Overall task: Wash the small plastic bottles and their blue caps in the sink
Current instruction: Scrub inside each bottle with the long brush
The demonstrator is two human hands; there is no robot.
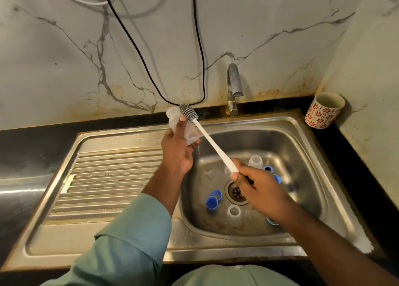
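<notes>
While our left hand [176,149] gripped the small bottle [183,126] above the sink's [302,134] far-left rim, our right hand [259,188], clasping the brush [203,132], had to keep its bristles against the bottle wall.

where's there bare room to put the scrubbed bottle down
The ribbed drainboard left of the basin is bare, as is the black counter beyond it. The basin floor is crowded: blue caps, bottles and the drain.
</notes>
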